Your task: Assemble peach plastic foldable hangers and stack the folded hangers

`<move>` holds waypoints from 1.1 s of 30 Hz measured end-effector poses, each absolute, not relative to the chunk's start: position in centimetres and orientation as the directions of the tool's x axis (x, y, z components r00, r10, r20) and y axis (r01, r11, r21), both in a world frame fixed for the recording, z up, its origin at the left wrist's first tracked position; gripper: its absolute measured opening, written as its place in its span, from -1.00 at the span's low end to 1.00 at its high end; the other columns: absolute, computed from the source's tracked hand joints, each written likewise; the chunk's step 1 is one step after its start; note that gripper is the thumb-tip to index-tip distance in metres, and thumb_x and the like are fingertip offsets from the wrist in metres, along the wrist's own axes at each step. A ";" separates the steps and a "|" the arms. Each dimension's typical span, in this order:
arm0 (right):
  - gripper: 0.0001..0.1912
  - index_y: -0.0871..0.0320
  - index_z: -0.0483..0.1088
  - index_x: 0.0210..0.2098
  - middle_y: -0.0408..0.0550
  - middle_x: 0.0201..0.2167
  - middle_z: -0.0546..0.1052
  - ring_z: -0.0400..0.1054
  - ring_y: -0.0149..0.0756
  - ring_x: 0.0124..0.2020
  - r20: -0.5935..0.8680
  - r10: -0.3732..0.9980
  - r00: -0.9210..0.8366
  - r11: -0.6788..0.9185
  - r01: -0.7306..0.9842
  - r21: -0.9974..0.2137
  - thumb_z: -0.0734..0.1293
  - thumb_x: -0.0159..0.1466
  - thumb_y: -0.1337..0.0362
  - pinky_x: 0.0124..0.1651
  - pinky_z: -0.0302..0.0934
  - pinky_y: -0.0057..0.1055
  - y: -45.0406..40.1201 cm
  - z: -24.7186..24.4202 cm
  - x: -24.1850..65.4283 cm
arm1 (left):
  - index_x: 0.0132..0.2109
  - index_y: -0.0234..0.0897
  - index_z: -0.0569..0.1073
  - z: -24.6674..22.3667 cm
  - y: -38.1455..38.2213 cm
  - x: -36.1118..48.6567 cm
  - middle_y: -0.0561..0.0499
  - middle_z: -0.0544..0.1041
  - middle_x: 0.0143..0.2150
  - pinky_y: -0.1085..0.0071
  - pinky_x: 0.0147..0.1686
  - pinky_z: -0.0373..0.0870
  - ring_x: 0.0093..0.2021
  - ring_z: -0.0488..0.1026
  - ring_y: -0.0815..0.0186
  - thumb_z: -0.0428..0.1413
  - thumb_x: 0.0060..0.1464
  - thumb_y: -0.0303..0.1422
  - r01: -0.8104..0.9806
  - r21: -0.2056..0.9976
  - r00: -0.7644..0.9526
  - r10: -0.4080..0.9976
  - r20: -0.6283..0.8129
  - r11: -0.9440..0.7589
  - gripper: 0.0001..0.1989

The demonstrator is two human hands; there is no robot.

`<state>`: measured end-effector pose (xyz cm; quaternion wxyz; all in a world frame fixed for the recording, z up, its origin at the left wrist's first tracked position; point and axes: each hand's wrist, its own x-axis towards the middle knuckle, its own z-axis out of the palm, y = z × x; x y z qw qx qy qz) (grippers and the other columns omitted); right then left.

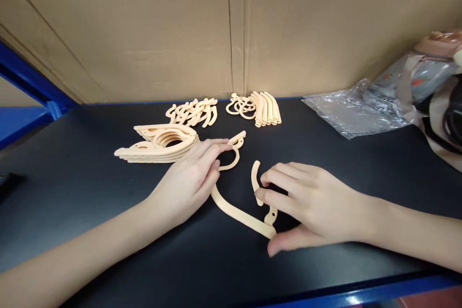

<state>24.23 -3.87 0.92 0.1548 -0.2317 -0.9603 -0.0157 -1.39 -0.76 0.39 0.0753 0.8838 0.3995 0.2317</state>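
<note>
Brown cardboard [144,24] stands behind a matte black tabletop [202,269], on which a short curved cream strip [255,179] lies just ahead of the right hand's fingertips. Its long axis points roughly away from the person, bowed toward the left, so it sits in the gap between the hands, clearly nearer the right. The right hand [310,202] is loosely spread, fingers bent and thumb held well away from them; one fingertip appears to touch the strip's near end, though no pinch closes on it. Just beyond that near end, toward the person, is the holed joint of a cream plastic hanger frame [241,216], whose near arm slants from beneath the left hand down to the right thumb; whether that thumb touches the tip is hard to tell. The left hand [193,173] lies palm down over the frame's middle, fingers together and thumb tucked under; whether it grips or only rests there cannot be told. Past the left hand is a stack of cream hanger frames [157,154], and farther back a heap of small curved pieces [193,111], some cream hooks [241,106] and a bundle of strips [267,108]. At far right lies a clear plastic bag [346,113].
</note>
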 end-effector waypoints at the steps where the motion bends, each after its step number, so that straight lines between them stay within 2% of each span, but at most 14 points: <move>1: -0.39 0.22 0.44 -0.21 0.06 -0.28 0.45 0.29 -0.20 -0.31 0.315 0.443 -0.839 0.888 0.459 -0.026 0.23 0.24 -0.25 -0.31 0.22 -0.29 -4.1 0.8 24.1 | 0.13 -0.32 0.35 0.3 -0.7 -1.3 -0.09 0.44 0.11 0.30 0.10 0.32 0.08 0.39 0.25 -0.13 0.30 -0.47 0.681 0.315 0.558 0.747 0.360 -0.661 -0.67; 3: -0.42 0.24 0.44 -0.19 0.08 -0.25 0.46 0.31 -0.17 -0.27 0.294 0.445 -0.846 0.889 0.456 -0.035 0.25 0.24 -0.21 -0.26 0.24 -0.26 -4.4 0.9 23.9 | 0.13 -0.35 0.36 0.1 -0.5 -1.3 -0.10 0.46 0.04 0.29 0.06 0.35 0.03 0.41 0.24 -0.10 0.30 -0.46 0.688 0.307 0.545 0.747 0.381 -0.658 -0.69; 7: -0.68 0.26 0.42 -0.11 0.10 -0.10 0.48 0.33 -0.14 -0.13 0.209 0.378 -0.902 0.925 0.375 -0.056 0.26 0.32 0.13 -0.07 0.24 -0.23 -4.7 1.3 23.8 | 0.18 -0.34 0.33 -0.3 -0.3 -1.3 -0.10 0.46 0.06 0.28 0.07 0.35 0.04 0.40 0.24 -0.08 0.31 -0.48 0.686 0.302 0.540 0.741 0.399 -0.662 -0.67; 13: -0.67 0.30 0.37 0.03 0.14 -0.02 0.47 0.33 -0.13 -0.02 0.208 0.274 -0.939 0.962 0.272 -0.039 0.21 0.31 0.32 0.03 0.23 -0.21 -4.4 1.3 23.7 | 0.15 -0.27 0.35 -0.6 -0.2 -1.4 -0.06 0.50 -0.01 0.25 0.03 0.39 -0.02 0.44 0.24 -0.05 0.30 -0.47 0.657 0.362 0.525 0.746 0.409 -0.661 -0.69; 24: -0.60 0.28 0.33 0.10 0.10 0.00 0.47 0.33 -0.15 0.01 0.182 0.275 -0.944 0.961 0.263 -0.086 0.20 0.26 0.47 0.06 0.24 -0.21 -4.1 1.4 24.0 | 0.11 -0.21 0.37 0.2 -0.6 -1.1 -0.03 0.51 0.01 0.26 0.03 0.41 0.00 0.44 0.24 -0.09 0.29 -0.49 0.624 0.422 0.559 0.753 0.347 -0.658 -0.69; 29: -0.64 0.28 0.36 0.05 0.10 -0.03 0.48 0.32 -0.14 0.00 0.234 0.282 -0.931 0.959 0.268 -0.088 0.16 0.29 0.50 0.05 0.24 -0.24 -3.9 1.1 24.1 | 0.18 -0.21 0.31 0.3 -0.8 -1.0 -0.03 0.47 0.11 0.30 0.11 0.36 0.08 0.43 0.26 -0.07 0.30 -0.47 0.593 0.455 0.563 0.746 0.355 -0.664 -0.66; 33: -0.66 0.30 0.38 0.00 0.07 -0.05 0.49 0.30 -0.16 -0.02 0.256 0.304 -0.918 0.952 0.284 -0.111 0.16 0.28 0.52 0.07 0.22 -0.24 -3.1 0.9 24.3 | 0.16 -0.22 0.33 0.4 -0.9 -1.0 -0.01 0.48 0.10 0.37 0.11 0.38 0.07 0.45 0.30 -0.08 0.31 -0.46 0.586 0.489 0.560 0.759 0.332 -0.646 -0.68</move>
